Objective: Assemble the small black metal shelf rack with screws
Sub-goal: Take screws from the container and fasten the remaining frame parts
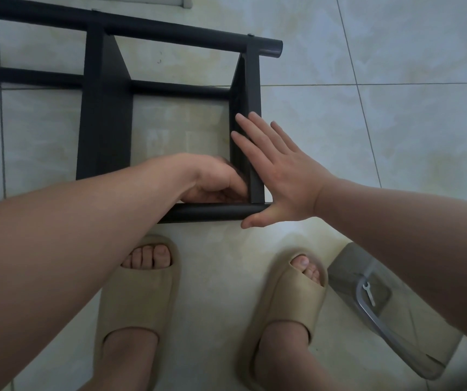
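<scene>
A pale tiled floor [396, 108] is bearing the black shelf rack [104, 122], which is lying on its side. The right hand [280, 176] is pressing flat, fingers spread, against the rack's end panel [252, 88]. The left hand [215, 182] is curling, blurred, inside that panel's near corner; what it is holding cannot be told. A small wrench [368, 293] is lying in a clear bag [390, 314] at the right.

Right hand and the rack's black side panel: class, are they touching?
Touching. The head view shows the right hand flat against the side panel, fingers lying across its edge with no gap.
</scene>
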A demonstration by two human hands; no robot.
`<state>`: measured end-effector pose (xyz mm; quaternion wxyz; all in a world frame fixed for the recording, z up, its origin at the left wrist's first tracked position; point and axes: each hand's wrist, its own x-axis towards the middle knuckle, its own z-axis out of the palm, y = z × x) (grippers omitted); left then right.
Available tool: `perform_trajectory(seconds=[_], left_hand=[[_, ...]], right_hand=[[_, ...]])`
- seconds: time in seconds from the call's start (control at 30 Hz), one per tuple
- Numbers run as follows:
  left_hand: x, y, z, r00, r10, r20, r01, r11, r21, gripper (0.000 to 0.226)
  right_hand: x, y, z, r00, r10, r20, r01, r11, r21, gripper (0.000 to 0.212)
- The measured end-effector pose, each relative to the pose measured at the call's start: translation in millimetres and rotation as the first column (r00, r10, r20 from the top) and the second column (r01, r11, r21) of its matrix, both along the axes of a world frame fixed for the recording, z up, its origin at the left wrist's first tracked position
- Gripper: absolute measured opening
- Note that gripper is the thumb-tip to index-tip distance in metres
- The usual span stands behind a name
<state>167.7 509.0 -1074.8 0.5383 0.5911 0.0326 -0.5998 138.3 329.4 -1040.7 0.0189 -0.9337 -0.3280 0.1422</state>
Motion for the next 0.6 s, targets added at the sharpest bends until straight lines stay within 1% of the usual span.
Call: perform_trajectory(seconds=[0.07, 0.17, 0.23, 0.33, 0.43, 0.6], left_hand=[[-2.7, 1.6, -2.7, 1.0, -0.02, -0.001, 0.02, 1.0, 0.002, 0.038], [-6.8, 2.7, -5.6, 0.999, -0.039, -0.027, 0.039, 0.999, -0.008, 0.039], [-7.6, 3.1, -6.3, 0.999, -0.044, -0.006, 0.043, 0.999, -0.012, 0.038], [-8.1, 3.1, -6.0, 1.0, -0.019, 0.021, 0.02, 1.0, -0.021, 0.032], [-8.1, 2.7, -6.2, 0.999, 0.007, 0.054, -0.006, 1.0, -0.019, 0.02], [-7.3, 1.8, -6.7, 0.995, -0.016, 0.1, 0.016, 1.0, 0.006, 0.013]], right_hand=[[0.2, 0.3, 0.1, 1.0, 0.001, -0.004, -0.001, 1.0, -0.003, 0.135], [0.4, 0.4, 0.4, 1.0, 0.0, -0.007, 0.0, 1.0, -0.012, 0.136], [0.3, 0.4, 1.0, 1.0, 0.003, -0.006, -0.003, 1.0, -0.014, 0.135], [0.4, 0.6, 2.1, 1.0, 0.004, -0.01, -0.004, 1.0, -0.019, 0.135], [0.5, 0.8, 2.2, 1.0, 0.003, -0.001, -0.003, 0.999, -0.034, 0.135], [0.3, 1.8, 4.4, 1.0, 0.008, 0.016, -0.007, 0.997, -0.072, 0.136]])
